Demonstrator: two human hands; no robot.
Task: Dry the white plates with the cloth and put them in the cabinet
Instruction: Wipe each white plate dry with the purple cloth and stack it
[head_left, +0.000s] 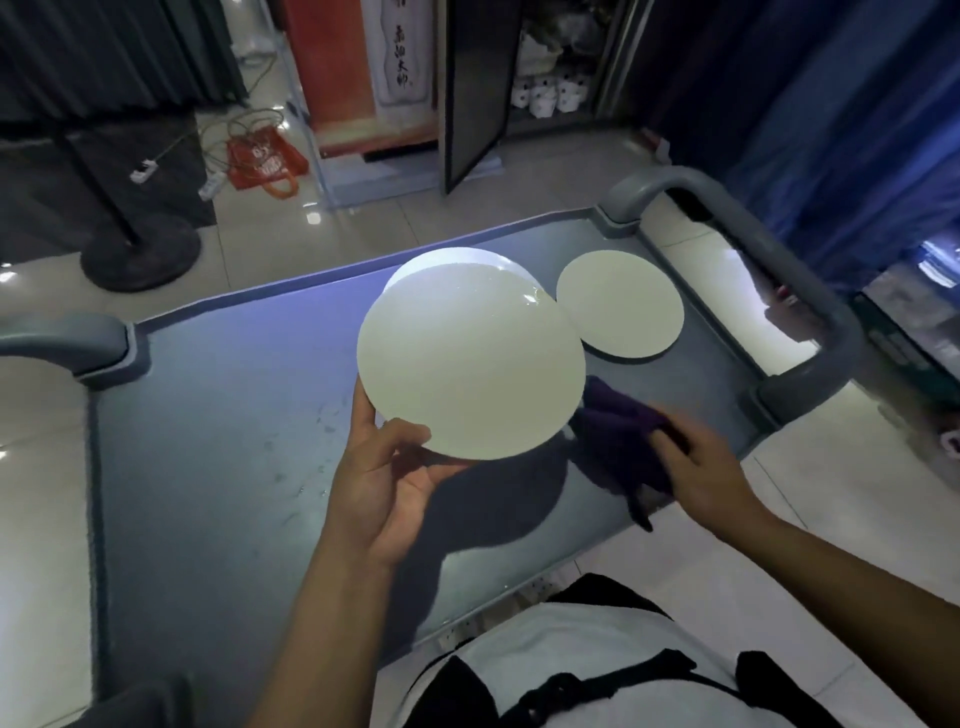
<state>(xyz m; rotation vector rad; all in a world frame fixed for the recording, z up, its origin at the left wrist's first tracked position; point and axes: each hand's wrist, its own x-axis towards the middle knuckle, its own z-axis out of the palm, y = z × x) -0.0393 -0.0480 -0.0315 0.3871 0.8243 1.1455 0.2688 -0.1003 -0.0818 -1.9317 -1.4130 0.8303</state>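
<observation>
Drying stage: one plate is being held up while the cloth is being brought to it.

The left hand (387, 478) is gripping the near rim of a white plate (467, 364), thumb on top and fingers curled beneath, and is tilting it above the grey cart (208, 441); the right hand (701, 462) is clutching a dark purple cloth (618, 447) just beside the plate's right edge, though whether they are touching cannot be told; another white plate (621, 304) is lying flat at the cart's far right corner, and one more seems to be sitting behind the held plate; the cabinet (478, 93) is standing open well beyond the cart; next, judging by this, the cloth needs sweeping across the plate's face, then its back, while the rim grip is keeping it steady.
</observation>
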